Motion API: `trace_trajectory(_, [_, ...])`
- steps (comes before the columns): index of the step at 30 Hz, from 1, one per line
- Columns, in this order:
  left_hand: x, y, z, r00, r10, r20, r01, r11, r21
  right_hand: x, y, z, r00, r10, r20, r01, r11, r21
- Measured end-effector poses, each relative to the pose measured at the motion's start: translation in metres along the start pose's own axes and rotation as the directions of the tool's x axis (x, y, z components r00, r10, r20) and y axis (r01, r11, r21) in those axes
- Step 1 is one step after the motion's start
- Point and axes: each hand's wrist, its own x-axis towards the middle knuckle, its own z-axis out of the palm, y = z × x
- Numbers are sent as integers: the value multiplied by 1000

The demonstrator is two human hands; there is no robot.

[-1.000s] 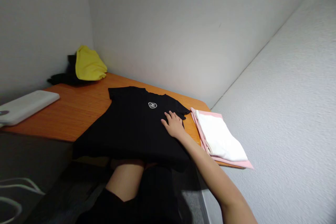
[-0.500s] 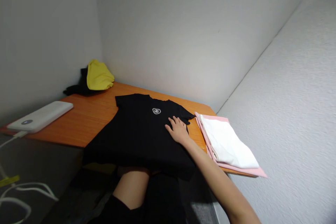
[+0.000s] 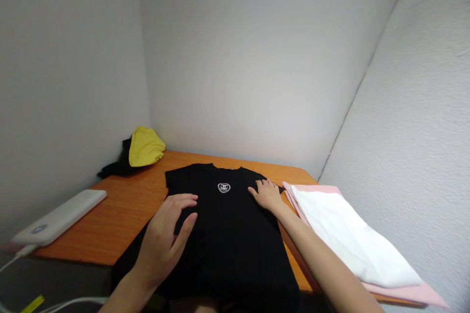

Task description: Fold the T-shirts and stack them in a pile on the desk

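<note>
A black T-shirt with a small white round logo lies flat, front up, on the orange wooden table, its lower part hanging over the near edge. My right hand rests flat and open on the shirt's right shoulder near the sleeve. My left hand hovers open over the shirt's left side, fingers spread and slightly curled, holding nothing.
Folded white cloth lies on folded pink cloth at the table's right, against the wall. A yellow garment on dark clothing sits in the far left corner. A white power bank with a cable lies at the left edge.
My left hand has come into view over the shirt's left side. My right hand has slid a little toward the shoulder. The camera has tilted up and moved closer.
</note>
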Motion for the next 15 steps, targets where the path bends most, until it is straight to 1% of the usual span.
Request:
trace_trajectory(1, [9, -12, 11, 995, -70, 76, 68, 997, 33, 5, 2, 4, 1000, 14, 18, -14, 1000, 2])
trace_trajectory(2, [17, -26, 22, 977, -144, 158, 131, 987, 90, 9, 5, 9, 999, 22, 33, -23, 1000, 4])
trace_trajectory(3, [23, -40, 32, 949, -209, 238, 172, 971, 166, 13, 6, 14, 998, 32, 52, -32, 999, 6])
trace_trajectory(4, [29, -55, 41, 911, -262, 318, 187, 950, 249, 16, 8, 20, 996, 44, 74, -45, 999, 8])
trace_trajectory(5, [33, -70, 48, 865, -312, 392, 186, 926, 328, 18, 9, 25, 993, 59, 99, -60, 998, 9])
trace_trajectory(7, [39, -100, 60, 744, -425, 515, 173, 868, 466, 23, 11, 34, 985, 89, 150, -92, 996, 14])
trace_trajectory(9, [41, -125, 68, 629, -519, 579, 170, 819, 549, 28, 13, 40, 975, 112, 192, -118, 993, 21])
trace_trajectory(10, [41, -135, 71, 591, -545, 595, 170, 805, 568, 31, 14, 42, 972, 119, 205, -127, 992, 26])
trace_trajectory(11, [41, -143, 74, 572, -558, 602, 171, 799, 577, 33, 15, 44, 970, 122, 211, -131, 991, 31])
trace_trajectory(12, [42, -150, 76, 568, -560, 603, 172, 797, 579, 36, 16, 45, 969, 123, 213, -133, 990, 35])
trace_trajectory(15, [47, -161, 83, 588, -551, 593, 166, 799, 578, 42, 18, 45, 972, 118, 202, -129, 991, 43])
